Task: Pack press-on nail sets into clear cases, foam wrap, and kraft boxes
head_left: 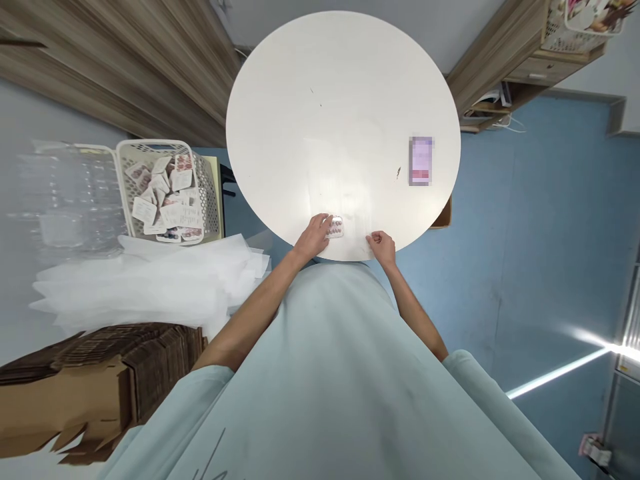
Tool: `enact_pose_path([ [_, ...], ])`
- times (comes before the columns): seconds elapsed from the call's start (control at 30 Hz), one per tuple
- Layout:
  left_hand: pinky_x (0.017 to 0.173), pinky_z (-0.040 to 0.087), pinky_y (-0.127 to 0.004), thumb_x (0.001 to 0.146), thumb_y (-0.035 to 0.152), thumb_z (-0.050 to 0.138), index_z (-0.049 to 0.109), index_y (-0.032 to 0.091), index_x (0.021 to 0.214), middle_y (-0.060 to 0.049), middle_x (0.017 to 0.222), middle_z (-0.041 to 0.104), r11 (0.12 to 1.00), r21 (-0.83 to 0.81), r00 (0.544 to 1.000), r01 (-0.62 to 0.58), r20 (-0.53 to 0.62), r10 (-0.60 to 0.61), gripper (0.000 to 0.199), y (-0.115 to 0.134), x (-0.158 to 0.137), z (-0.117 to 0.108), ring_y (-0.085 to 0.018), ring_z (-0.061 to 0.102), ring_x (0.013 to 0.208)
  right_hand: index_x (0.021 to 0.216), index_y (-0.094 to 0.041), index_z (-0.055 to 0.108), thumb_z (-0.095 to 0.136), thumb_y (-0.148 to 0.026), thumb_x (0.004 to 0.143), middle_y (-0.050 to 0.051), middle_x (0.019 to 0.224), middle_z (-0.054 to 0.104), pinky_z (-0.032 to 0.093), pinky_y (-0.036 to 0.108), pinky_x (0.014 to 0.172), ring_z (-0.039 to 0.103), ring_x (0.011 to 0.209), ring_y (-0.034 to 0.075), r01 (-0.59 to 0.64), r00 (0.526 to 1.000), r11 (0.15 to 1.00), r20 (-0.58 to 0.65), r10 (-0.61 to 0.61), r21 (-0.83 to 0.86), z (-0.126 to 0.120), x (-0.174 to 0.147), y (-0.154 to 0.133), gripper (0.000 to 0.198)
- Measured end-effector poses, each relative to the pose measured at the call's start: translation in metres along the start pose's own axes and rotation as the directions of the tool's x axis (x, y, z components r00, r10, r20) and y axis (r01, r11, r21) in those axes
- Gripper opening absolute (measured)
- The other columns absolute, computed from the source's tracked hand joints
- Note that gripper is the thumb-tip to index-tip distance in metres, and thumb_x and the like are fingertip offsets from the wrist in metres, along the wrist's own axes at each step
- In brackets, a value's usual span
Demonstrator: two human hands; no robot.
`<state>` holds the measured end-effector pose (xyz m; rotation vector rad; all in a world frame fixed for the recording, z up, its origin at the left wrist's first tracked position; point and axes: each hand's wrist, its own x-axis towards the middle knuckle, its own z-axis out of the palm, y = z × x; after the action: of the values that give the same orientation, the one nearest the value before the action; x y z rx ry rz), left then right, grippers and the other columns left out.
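Note:
On the near part of the round white table [345,80] lies a small clear pack [336,227] with rows of dark pink oval pieces that look like press-on nails. My left hand [313,239] grips its left side, thumb and fingers covering that end. A thin translucent sheet [354,230] appears spread flat under and around the pack, its outline faint against the white top. At the sheet's right edge, my right hand [383,248] is closed in a pinch, with the edge between thumb and fingers.
A phone-like blurred item [421,161] rests on the table's right side. To the left stand a white basket [197,180] of carded packs, a stack of clear plastic trays [70,200], white foam sheets [145,280] and flattened cardboard boxes [65,400]. A brown bin [443,215] shows beneath the table.

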<state>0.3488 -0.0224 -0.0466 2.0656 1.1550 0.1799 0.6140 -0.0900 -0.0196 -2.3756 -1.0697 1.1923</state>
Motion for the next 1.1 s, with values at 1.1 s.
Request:
enact_pose_path([
  [1.1, 0.095, 0.057, -0.035, 0.094, 0.036, 0.069, 0.08, 0.024, 0.097, -0.006, 0.107, 0.084, 0.687, -0.356, 0.721, 0.634, -0.049, -0.691, 0.017, 0.017, -0.014, -0.011, -0.026, 0.077, 0.107, 0.109, -0.026, 0.075, 0.061, -0.046, 0.108, 0.004, 0.108, 0.078, 0.048, 0.032, 0.077, 0.071, 0.095, 0.023, 0.474, 0.866, 0.796, 0.362, -0.345, -0.375, 0.061, -0.036, -0.091, 0.025],
])
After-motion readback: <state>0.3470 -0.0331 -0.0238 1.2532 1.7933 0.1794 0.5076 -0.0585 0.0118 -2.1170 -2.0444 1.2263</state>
